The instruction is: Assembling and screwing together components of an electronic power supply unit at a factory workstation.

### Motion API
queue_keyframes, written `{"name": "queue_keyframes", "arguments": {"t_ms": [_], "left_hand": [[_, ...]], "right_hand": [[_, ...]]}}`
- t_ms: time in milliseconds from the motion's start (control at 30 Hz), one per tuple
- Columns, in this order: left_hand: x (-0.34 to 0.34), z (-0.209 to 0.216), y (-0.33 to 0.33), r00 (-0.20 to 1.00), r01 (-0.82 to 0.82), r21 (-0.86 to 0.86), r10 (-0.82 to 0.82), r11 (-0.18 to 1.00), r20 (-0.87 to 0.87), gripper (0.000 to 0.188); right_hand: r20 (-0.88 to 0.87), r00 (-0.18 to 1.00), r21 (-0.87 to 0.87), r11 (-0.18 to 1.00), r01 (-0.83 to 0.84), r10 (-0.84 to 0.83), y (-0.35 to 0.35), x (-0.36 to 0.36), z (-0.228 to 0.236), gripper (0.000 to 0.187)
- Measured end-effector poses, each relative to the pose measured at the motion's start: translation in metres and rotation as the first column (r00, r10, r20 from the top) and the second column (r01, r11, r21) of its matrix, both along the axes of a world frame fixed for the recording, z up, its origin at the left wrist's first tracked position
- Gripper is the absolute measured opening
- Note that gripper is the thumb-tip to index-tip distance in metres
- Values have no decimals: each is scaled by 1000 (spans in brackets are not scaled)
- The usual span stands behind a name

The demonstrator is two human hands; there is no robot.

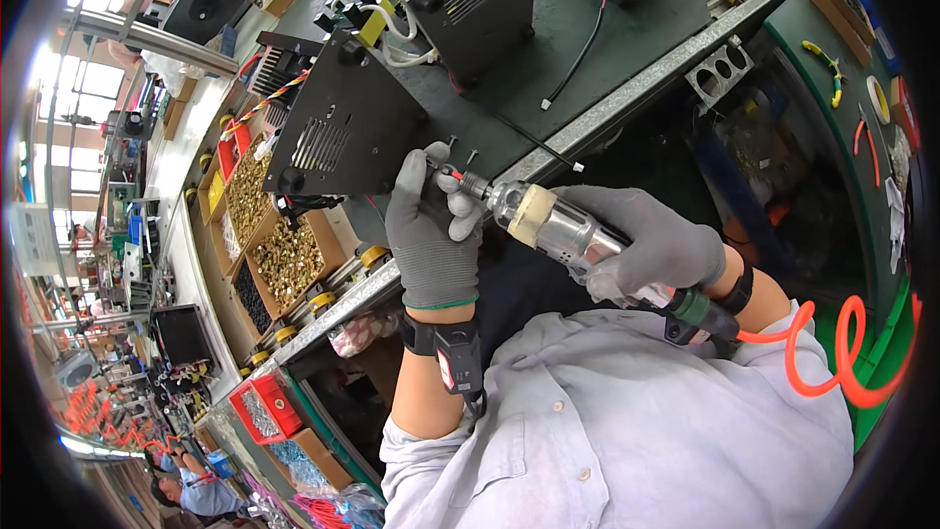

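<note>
My right hand [651,240], in a grey glove, is wrapped round a pneumatic screwdriver [570,233] with a clear and silver body. Its tip points left, toward the fingers of my left hand [431,220]. That hand, gloved too, has its thumb and fingertips closed by the bit; whatever lies between them is too small to make out. Just beyond the fingertips stands a black metal panel [377,103] with slotted vents, tilted in this view. Two small screws [473,156] lie on the green bench top [607,59] beside my left fingers.
An orange coiled air hose [798,358] runs from the screwdriver to the right. Cardboard boxes of brass-coloured fasteners [286,260] stand at the left. Another vented black panel [475,10] with wiring and a loose black cable [578,49] are farther back. A metal rail [627,98] edges the bench.
</note>
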State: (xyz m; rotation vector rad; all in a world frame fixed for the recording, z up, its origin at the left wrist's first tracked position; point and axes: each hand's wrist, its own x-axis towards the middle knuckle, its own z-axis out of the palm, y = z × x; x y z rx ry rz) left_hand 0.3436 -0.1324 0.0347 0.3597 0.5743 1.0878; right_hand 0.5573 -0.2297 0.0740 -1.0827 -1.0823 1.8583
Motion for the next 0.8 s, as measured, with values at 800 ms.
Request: {"name": "queue_keyframes", "arguments": {"t_ms": [800], "left_hand": [[-31,17,-2,189,-322,806,868,496,-459,36]], "right_hand": [[112,992,26,998,61,-64,53,4,-29,76]]}}
